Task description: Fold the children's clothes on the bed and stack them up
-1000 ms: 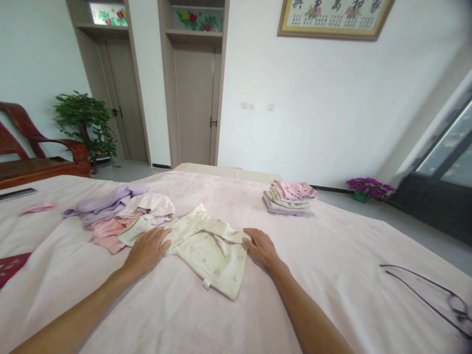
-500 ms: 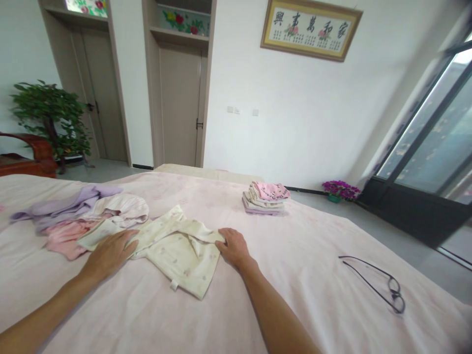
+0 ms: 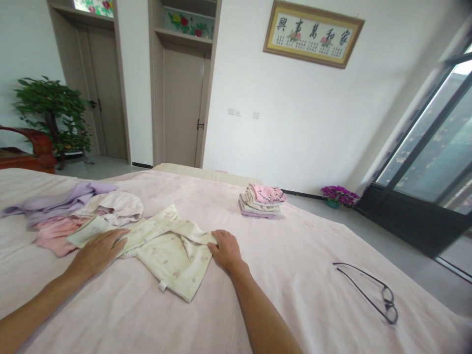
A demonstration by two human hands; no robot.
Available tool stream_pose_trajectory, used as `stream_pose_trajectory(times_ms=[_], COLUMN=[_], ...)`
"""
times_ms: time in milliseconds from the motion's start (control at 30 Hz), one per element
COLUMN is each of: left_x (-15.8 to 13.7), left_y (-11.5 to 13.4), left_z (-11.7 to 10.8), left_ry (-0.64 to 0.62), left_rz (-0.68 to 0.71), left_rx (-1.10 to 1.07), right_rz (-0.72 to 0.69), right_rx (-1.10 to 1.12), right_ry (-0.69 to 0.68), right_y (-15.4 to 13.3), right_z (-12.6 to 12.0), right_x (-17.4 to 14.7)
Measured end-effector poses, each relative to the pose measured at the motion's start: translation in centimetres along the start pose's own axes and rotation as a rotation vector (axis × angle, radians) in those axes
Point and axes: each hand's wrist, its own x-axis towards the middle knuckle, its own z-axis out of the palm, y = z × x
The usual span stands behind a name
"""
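Observation:
A cream baby shirt [image 3: 173,260] with small printed motifs and a white tag lies spread on the bed, creased across its upper part. On its left sleeve rests my left hand [image 3: 98,253], fingers stretched out and thumb a little apart. My right hand [image 3: 226,248] is at the end of the other sleeve, its fingers bent over the fabric with the thumb against it. Just beyond my left hand, a pale green cloth [image 3: 88,231] lies against a loose heap of pink [image 3: 55,233], striped [image 3: 114,206] and purple clothes [image 3: 73,201].
A stack of folded clothes [image 3: 261,201], pink on top, sits farther back on the pink bedspread [image 3: 295,285]. A pair of glasses [image 3: 385,300] lies unfolded at the right. Beyond the bed are a potted plant [image 3: 55,113], a wooden chair [image 3: 33,147] and purple flowers [image 3: 339,194].
The view has shifted slightly, so the bed's things appear a little farther left. Both hands stay at the shirt's sleeves, and the shirt lies much as before.

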Motion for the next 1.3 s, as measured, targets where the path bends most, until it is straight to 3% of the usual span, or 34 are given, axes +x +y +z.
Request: stream_pose_trajectory(times_ms=[400, 700, 1300], left_x=[0.2, 0.0, 0.1], left_y=[-0.5, 0.5, 0.5], left_z=[0.3, -0.7, -0.7], left_ry=[-0.033, -0.052, -0.023], left_rz=[-0.022, -0.037, -0.024], left_rx=[-0.024, -0.031, -0.012], right_rz=[-0.014, 0.000, 0.017], right_rx=[-0.043, -0.037, -0.070], right_ry=[0.011, -0.014, -0.013], right_y=[-0.1, -0.4, -0.8], right_z=[0.4, 0.0, -0.2], right_x=[0.2, 0.0, 0.3])
